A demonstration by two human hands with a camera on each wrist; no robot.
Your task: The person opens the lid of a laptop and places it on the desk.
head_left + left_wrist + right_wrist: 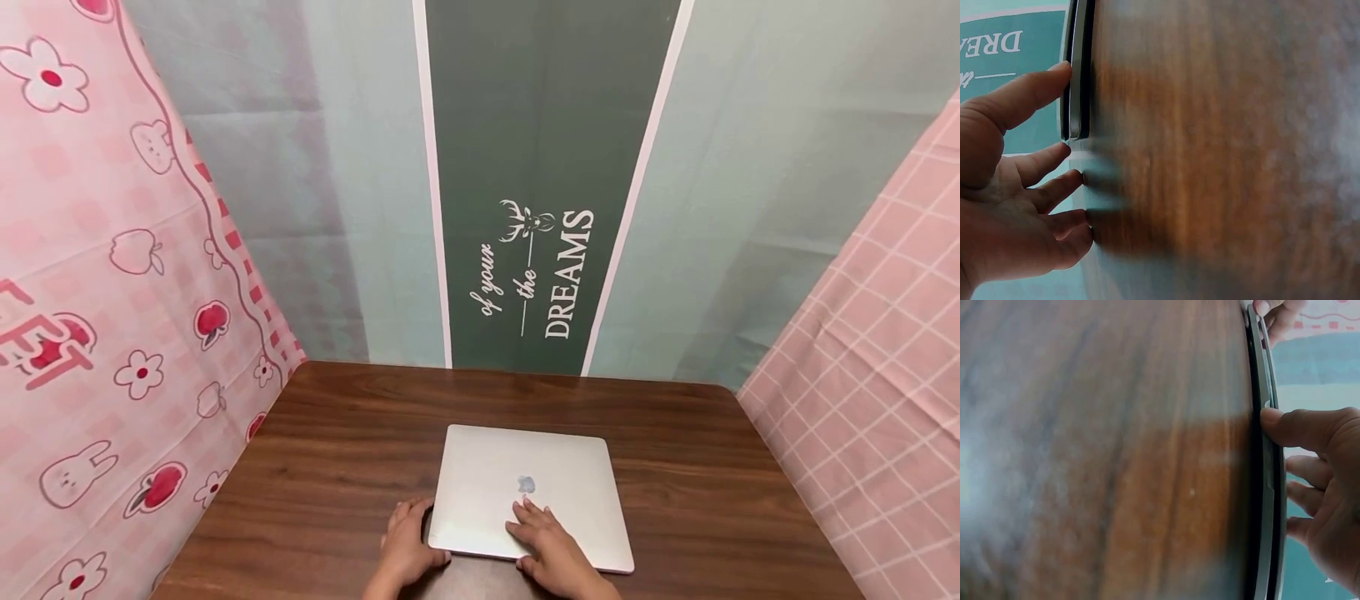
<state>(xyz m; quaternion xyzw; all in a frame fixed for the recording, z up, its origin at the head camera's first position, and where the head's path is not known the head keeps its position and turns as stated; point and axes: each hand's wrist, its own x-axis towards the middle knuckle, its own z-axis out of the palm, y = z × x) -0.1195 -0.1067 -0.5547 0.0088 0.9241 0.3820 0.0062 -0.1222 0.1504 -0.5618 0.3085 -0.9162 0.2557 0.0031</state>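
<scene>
A silver laptop [540,467] with an apple mark on its lid lies closed, or nearly so, on a wooden table. My left hand [407,543] is at its near left corner: the thumb [1054,78] touches the front edge, and the other fingers are spread beside the left side with tips at the tabletop. My right hand [551,550] rests with extended fingers on the lid, just below the mark. In the right wrist view the right thumb [1282,422] presses at the notch in the laptop's front edge [1266,487].
The dark brown wooden table [330,467] extends on both sides of the laptop. Behind it hangs a grey-green cloth [555,125] with white lettering. A pink patterned cloth [172,333] borders the left side, and a pink checked cloth [885,333] borders the right.
</scene>
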